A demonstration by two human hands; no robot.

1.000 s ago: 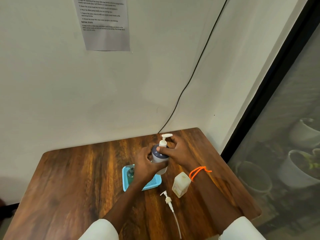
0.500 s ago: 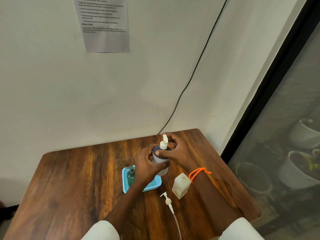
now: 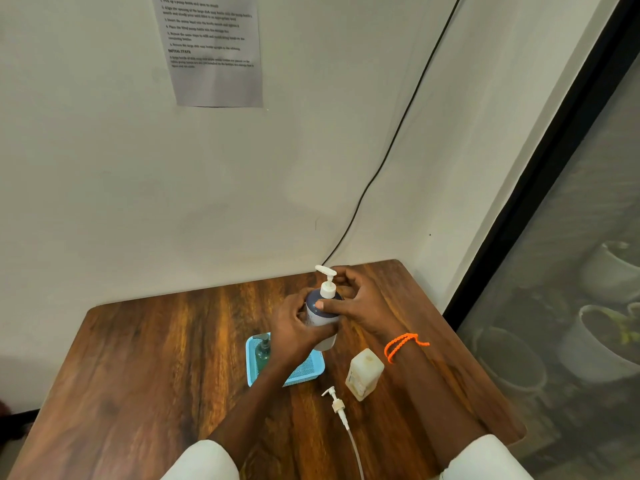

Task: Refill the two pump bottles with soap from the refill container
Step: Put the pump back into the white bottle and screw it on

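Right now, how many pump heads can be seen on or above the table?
3: a white pump head on the held bottle, a dark pump head on the green bottle in the blue basket, and a loose pump head lying on the table.

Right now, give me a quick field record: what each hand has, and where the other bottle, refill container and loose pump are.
left hand: grips blue pump bottle body
right hand: fingers at that bottle's white pump
green pump bottle: in blue basket
refill container: on table, right of basket
loose pump: lying on table, near edge
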